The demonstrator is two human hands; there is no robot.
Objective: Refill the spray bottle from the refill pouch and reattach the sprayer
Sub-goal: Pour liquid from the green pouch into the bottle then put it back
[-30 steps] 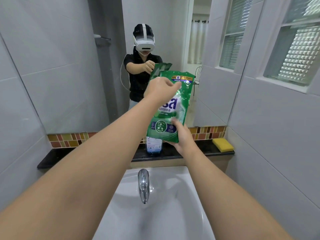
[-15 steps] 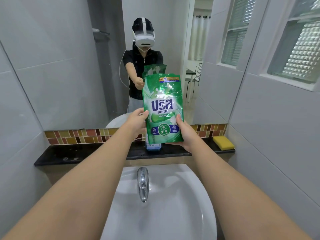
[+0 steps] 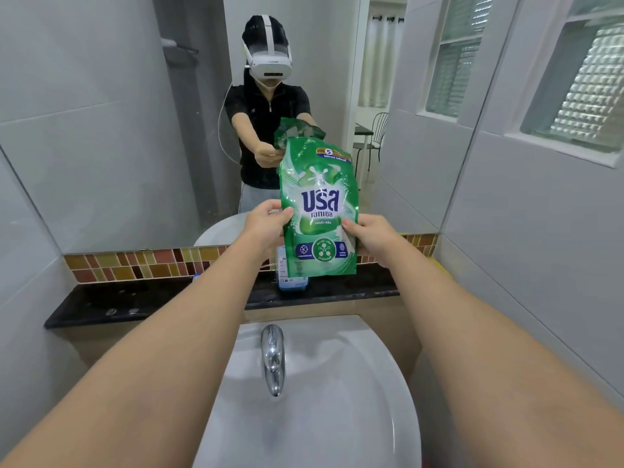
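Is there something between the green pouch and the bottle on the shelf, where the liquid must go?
Nothing visible stands between them. Both hands, left hand and right hand, hold the refill pouch upright directly in front of the spray bottle on the black ledge. The pouch hides the bottle's top, so its opening cannot be seen.

Glossy plastic pouch (image 3: 317, 211); polished metal tap (image 3: 273, 359).

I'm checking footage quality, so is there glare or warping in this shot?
Head view: glare streaks the glossy refill pouch and the tap; wide-angle warping bows the wall tile lines and stretches the forearms; the spray bottle behind the pouch is mostly hidden.
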